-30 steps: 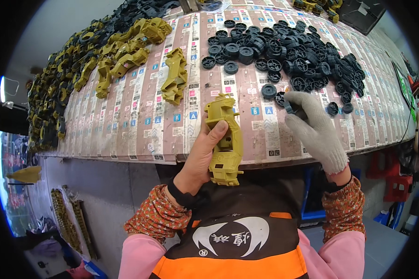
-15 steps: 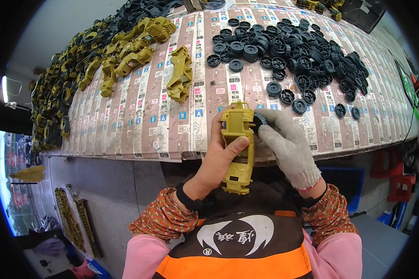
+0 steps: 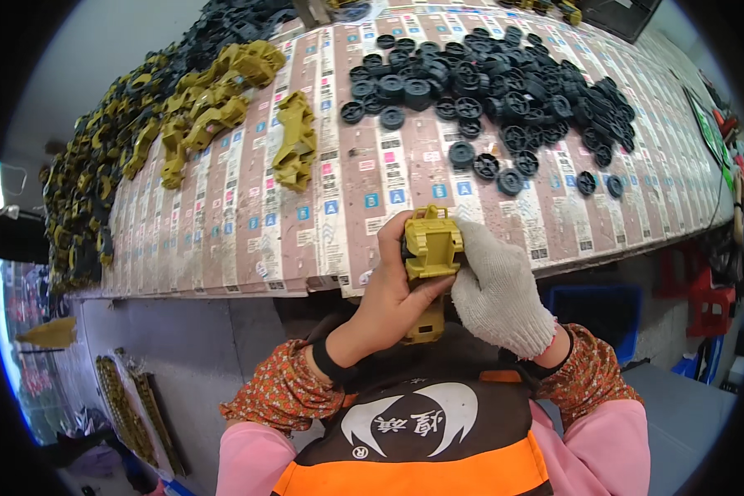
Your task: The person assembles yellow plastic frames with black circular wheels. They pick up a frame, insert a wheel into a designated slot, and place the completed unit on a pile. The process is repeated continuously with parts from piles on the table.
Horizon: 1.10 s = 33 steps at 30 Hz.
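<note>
Right now I have the olive-yellow plastic chassis (image 3: 432, 252) gripped upright in my bare left hand (image 3: 393, 289), fingers curled around its left side, just in front of the tabletop (image 3: 248, 240) edge. My gloved right hand (image 3: 498, 291) presses against the chassis's right side, fingers closed on it. Black wheels (image 3: 504, 83) lie heaped further back on the right, well apart; more yellow chassis parts (image 3: 293, 140) lie on the left.

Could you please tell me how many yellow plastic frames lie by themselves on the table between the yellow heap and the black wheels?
1: a lone yellow frame lies between the yellow heap and the black wheels. Another frame is in both hands, off the table.
</note>
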### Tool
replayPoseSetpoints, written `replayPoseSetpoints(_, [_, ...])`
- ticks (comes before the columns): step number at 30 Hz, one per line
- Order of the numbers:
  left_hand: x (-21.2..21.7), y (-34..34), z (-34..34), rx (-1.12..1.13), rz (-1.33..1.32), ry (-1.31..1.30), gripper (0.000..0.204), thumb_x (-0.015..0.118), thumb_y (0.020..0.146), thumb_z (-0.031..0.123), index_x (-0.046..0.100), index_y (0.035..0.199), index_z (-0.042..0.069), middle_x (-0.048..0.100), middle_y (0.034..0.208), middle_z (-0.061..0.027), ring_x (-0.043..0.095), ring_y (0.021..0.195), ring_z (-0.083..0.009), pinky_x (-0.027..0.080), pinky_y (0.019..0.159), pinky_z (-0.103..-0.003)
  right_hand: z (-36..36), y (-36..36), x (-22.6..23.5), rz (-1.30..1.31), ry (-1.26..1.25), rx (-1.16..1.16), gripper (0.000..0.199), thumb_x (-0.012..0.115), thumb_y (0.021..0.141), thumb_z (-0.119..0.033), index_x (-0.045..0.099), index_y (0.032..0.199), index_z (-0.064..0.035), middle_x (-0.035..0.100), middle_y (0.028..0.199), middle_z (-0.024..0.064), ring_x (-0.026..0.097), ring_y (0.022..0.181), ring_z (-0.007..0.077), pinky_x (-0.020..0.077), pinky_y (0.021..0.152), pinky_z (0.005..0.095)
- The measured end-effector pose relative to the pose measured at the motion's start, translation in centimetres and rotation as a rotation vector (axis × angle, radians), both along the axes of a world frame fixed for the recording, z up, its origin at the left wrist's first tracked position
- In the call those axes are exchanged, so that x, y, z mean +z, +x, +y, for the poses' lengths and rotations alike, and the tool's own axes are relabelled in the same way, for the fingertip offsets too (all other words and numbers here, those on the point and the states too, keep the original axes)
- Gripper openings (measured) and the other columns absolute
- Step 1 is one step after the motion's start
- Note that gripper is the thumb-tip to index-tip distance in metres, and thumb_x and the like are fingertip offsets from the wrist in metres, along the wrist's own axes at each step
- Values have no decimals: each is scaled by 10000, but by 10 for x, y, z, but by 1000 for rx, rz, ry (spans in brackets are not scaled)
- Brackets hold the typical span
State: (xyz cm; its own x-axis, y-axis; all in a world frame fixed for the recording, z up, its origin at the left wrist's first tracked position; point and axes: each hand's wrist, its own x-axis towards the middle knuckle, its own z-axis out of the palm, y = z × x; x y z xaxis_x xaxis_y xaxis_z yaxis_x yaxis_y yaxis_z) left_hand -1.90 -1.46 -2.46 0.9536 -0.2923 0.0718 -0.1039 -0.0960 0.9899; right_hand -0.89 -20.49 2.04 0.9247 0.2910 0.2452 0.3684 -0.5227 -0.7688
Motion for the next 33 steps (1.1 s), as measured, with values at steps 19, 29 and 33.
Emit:
replayPoseSetpoints(19, [17, 26, 7, 200, 369, -543, 565, 713, 1051, 189, 394, 1516, 156, 628, 1262, -26, 655, 1110, -141, 585, 937, -330, -167, 85, -2, -33, -665, -510, 222, 682, 896, -170, 631, 1062, -30, 651, 1059, 227, 639, 1028, 440, 512, 892, 538])
replayPoseSetpoints(29, [11, 33, 8, 338, 325, -757, 330, 676, 1080, 275, 546, 1352, 143, 682, 1131, -23, 728, 973, -147, 653, 799, -336, -29, 19, 7, 338, 171, 4, 243, 660, 968, -88, 591, 1194, -29, 710, 940, 198, 740, 871, 361, 577, 802, 427])
replayPoseSetpoints(33, [15, 33, 6, 363, 254, -755, 363, 691, 1069, 239, 502, 1365, 148, 658, 1149, -21, 712, 978, -147, 647, 804, -340, 2, 2, 5, 375, 262, 105, 302, 623, 965, -7, 592, 1266, -12, 707, 1015, 228, 739, 937, 395, 572, 840, 438])
